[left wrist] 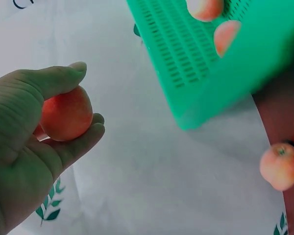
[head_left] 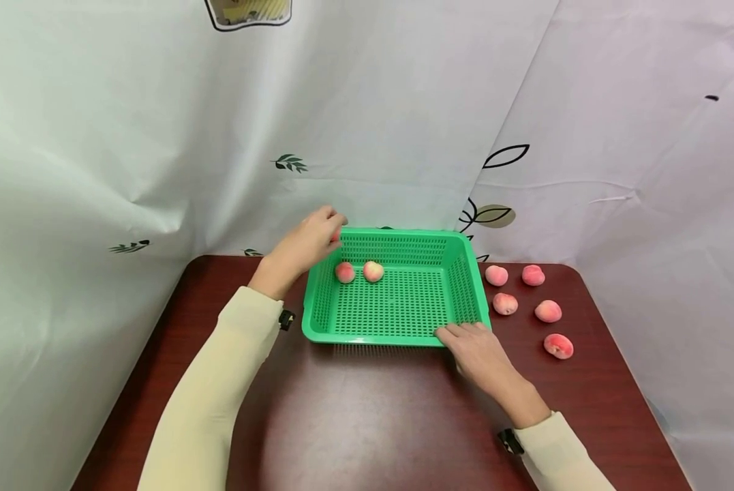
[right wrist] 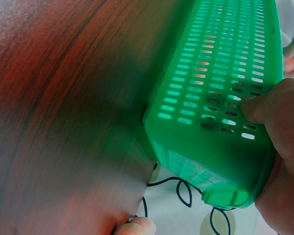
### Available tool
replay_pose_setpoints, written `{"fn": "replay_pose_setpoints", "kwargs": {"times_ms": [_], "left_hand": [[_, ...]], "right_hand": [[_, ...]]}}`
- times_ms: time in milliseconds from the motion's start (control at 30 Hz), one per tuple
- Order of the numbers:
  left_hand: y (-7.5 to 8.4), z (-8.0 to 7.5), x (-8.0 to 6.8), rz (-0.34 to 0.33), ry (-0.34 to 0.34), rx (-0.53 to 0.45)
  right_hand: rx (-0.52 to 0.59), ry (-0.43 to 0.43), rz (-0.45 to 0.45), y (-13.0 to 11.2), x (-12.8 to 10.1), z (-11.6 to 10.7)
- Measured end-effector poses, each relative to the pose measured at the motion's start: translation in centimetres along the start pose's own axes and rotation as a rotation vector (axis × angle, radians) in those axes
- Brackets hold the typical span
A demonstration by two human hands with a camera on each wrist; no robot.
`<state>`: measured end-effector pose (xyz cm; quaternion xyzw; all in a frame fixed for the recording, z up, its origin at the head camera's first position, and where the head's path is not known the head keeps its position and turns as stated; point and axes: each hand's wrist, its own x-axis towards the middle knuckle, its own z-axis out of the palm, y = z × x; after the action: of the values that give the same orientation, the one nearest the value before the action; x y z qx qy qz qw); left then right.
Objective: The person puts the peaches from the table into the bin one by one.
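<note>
My left hand holds a peach between thumb and fingers, above the back left corner of a green plastic basket. In the head view the fingers hide most of that fruit. Inside the slotted basket, a reddish peach and a paler peach lie near the back left. My right hand grips the basket's near rim by the right corner. The thumb presses the outside of the slotted wall in the right wrist view.
Several peaches lie on the dark red wooden table, right of the basket. Another peach sits on the table outside the basket in the left wrist view. A white printed curtain hangs behind the table and at both sides.
</note>
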<state>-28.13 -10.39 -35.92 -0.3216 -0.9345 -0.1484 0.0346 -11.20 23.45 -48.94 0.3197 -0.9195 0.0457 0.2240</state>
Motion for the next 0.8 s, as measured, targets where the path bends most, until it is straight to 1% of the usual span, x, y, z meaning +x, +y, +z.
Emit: {"fn": "replay_pose_setpoints", "kwargs": {"times_ms": [233, 400, 467, 633, 700, 800], "left_hand": [[1.6, 0.3, 2.1, -0.001, -0.086, -0.002], [2.7, 0.8, 3.5, 0.029, -0.154, 0.022], [3.1, 1.1, 4.0, 0.048, -0.165, 0.026], [3.6, 2.2, 4.9, 0.107, -0.163, 0.052], [3.7, 2.6, 5.2, 0.115, -0.169, 0.059], [4.1, 3.2, 5.7, 0.110, -0.184, 0.047]], "right_hand": [[0.002, 0.026, -0.006, 0.0, -0.1, 0.2], [0.002, 0.038, -0.011, 0.0, 0.0, 0.2], [0.000, 0.037, -0.011, 0.1, 0.0, 0.2], [-0.001, 0.029, -0.008, 0.1, 0.1, 0.1], [-0.001, 0.030, -0.008, 0.1, 0.0, 0.1], [-0.003, 0.027, -0.007, 0.0, 0.0, 0.2]]}}
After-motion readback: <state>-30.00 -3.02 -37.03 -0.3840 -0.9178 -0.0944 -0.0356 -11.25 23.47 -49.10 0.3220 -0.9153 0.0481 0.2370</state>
